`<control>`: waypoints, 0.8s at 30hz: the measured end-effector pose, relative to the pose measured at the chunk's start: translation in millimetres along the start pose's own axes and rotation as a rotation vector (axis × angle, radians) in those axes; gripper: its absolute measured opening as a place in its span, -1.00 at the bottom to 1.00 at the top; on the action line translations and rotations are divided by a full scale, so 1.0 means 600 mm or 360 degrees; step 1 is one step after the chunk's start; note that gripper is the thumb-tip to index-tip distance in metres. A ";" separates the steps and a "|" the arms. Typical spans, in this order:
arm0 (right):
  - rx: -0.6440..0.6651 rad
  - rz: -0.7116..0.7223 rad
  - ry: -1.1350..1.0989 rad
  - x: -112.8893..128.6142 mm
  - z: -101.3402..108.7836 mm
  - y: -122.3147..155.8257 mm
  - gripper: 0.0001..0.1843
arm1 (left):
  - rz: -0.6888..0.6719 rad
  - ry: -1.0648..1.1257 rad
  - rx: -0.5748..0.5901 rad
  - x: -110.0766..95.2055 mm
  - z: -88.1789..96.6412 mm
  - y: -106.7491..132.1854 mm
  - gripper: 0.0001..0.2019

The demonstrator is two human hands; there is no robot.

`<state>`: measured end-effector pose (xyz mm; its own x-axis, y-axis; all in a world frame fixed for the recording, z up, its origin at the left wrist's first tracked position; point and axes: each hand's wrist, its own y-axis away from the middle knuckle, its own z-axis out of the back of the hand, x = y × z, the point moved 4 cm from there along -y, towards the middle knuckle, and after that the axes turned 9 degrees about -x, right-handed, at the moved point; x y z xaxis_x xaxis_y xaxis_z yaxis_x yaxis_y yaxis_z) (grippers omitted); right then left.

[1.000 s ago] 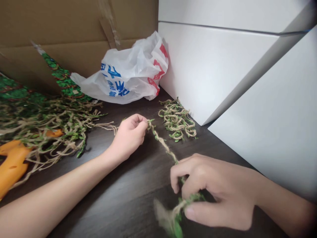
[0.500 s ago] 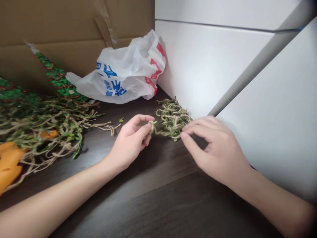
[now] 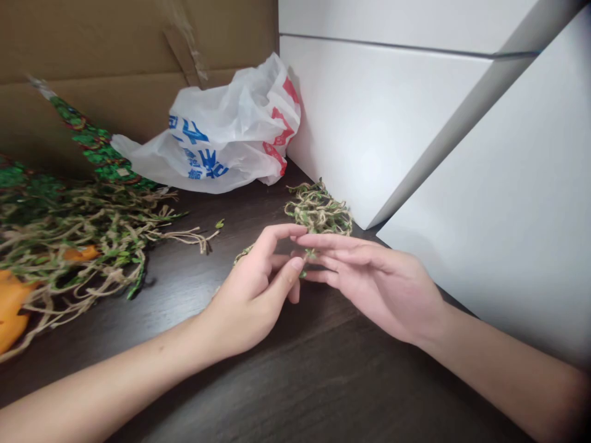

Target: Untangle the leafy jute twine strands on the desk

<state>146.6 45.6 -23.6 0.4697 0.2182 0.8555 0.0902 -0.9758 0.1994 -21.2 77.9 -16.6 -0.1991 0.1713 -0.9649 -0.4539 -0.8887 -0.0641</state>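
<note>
My left hand (image 3: 258,289) is in the middle, its fingers curled round a leafy twine garland (image 3: 310,253). A length of the garland shows again beyond the back of that hand. My right hand (image 3: 383,277) comes in from the right with its fingers stretched flat and the palm partly turned up. Its fingertips meet the left fingertips beside the green leaves; what lies behind them is hidden. Just beyond both hands, a tangled heap of the same leafy twine (image 3: 323,209) rests on the dark wood-grain surface (image 3: 295,381).
At the left lies a larger tangle of leafy twine (image 3: 115,227) with orange pieces (image 3: 12,307) by it. Behind stand a green tinsel cone tree (image 3: 92,141), a white plastic bag (image 3: 217,135) and a cardboard box (image 3: 101,43). White cabinet panels (image 3: 369,123) bound the right.
My right hand has moved left, off the twine heap, and turned its palm up to meet my left hand. Twine now trails behind the left hand. The view has shifted slightly right.
</note>
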 end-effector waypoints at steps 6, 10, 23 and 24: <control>-0.0206 0.0127 0.0038 0.010 0.017 -0.009 -0.66 | 0.0310 0.0163 0.0032 0.007 0.004 -0.009 -0.48; -0.0326 0.0278 0.0174 0.017 0.031 -0.016 -0.67 | 0.0457 0.0171 0.0038 0.011 -0.001 -0.016 -0.62; -0.0499 0.1038 0.1567 0.031 0.002 0.022 -0.94 | 0.0239 -0.0240 -0.0134 0.026 0.006 -0.010 -0.77; -0.0428 0.1024 0.1603 0.027 -0.001 0.022 -0.98 | 0.0183 -0.0276 -0.0129 0.025 0.005 -0.007 -0.75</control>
<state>154.7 36.4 -6.6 -0.5383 -0.2705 0.7982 -0.1482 -0.9020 -0.4056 -24.6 85.5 -29.9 -0.3952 0.1316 -0.9091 -0.3497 -0.9367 0.0165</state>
